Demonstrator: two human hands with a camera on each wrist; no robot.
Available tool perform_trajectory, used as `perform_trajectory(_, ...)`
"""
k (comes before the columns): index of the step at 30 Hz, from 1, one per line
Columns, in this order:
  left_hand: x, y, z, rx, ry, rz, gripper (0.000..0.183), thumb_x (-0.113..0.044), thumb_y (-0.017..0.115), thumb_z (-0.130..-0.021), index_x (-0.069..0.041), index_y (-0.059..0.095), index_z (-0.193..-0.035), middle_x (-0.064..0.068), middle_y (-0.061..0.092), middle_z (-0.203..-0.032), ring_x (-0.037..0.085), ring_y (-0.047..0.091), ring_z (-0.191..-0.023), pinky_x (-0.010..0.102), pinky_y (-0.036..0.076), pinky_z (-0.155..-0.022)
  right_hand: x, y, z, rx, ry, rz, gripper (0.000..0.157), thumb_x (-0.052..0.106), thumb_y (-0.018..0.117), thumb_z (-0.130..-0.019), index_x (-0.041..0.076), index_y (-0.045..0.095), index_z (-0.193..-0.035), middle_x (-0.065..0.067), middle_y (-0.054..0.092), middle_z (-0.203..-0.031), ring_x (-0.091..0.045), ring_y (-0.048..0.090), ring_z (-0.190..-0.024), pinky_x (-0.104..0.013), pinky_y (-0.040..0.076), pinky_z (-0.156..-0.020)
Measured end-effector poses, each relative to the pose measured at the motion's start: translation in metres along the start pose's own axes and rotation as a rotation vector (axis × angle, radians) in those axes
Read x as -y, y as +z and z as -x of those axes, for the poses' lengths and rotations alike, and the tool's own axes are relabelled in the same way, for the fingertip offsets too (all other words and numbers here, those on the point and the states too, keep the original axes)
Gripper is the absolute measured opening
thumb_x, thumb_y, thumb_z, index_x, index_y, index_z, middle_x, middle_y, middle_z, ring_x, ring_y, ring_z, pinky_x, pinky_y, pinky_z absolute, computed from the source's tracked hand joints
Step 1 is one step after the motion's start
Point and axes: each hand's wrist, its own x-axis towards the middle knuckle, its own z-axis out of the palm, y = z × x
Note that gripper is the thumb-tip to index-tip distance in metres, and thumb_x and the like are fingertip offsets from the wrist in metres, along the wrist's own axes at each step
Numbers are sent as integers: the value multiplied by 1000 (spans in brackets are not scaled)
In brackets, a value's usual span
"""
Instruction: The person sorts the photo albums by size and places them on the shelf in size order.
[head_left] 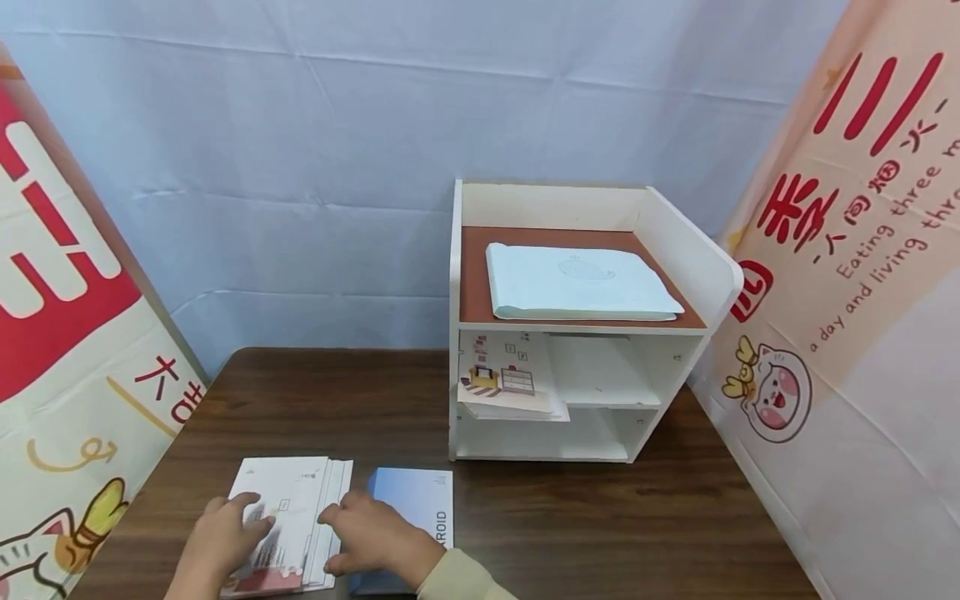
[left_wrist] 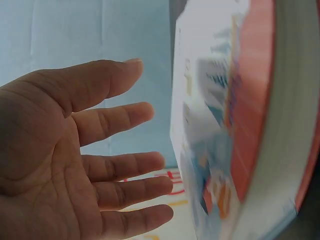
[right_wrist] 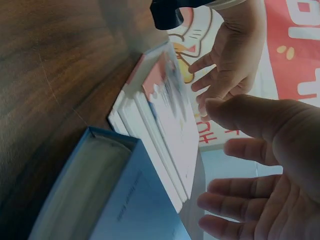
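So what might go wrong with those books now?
A few things, maybe. The stack of white books has uneven edges, so some could slide apart if lifted together. The blue book lies close beside the stack, so the right hand might nudge it by accident. And the booklet in the shelf sticks out past the front edge, so a bump could knock it down.

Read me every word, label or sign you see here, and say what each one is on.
"三": right banner
"季": right banner
"人间烟火": right banner
"Eating three m", cut off: right banner
"a day and living thr", cut off: right banner
"大": left banner
"AROID", start hidden: blue book
Too small or blurred: other print on the blue book, white book, shelf booklet. Other banner characters are partial or unclear.
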Motion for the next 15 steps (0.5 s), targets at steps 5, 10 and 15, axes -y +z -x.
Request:
perform_trajectory(5, 12, -2, 3, 24, -71, -2, 57, -32, 70, -78, 13, 56, -110, 42, 44, -107, 60, 42, -98, 66, 38, -77, 8, 6, -7, -10, 29, -1, 53, 37, 78, -72, 16, 61, -118, 5, 56, -93, -3, 48, -82, -15, 42, -62)
perform_trajectory(10, 28, -2, 5, 49, -102, 5, 59, -34, 70, -77, 14, 55, -108, 41, 46, -102, 56, 45, -93, 64, 40, -75, 12, 13, -13, -5, -15, -29, 54, 35, 76, -75, 14, 58, -122, 6, 58, -106, -2, 52, -94, -14, 42, -73)
perform_trajectory(15, 42, -4, 5, 92, -115, 17, 63, -36, 68, -78, 16, 53, -109, 38, 51, -101, 53, 46, -93, 63, 40, -76, 18, 21, -18, -12, -32, -49, 54, 33, 76, -75, 12, 58, -121, 5, 59, -108, -3, 51, -97, -14, 40, -80)
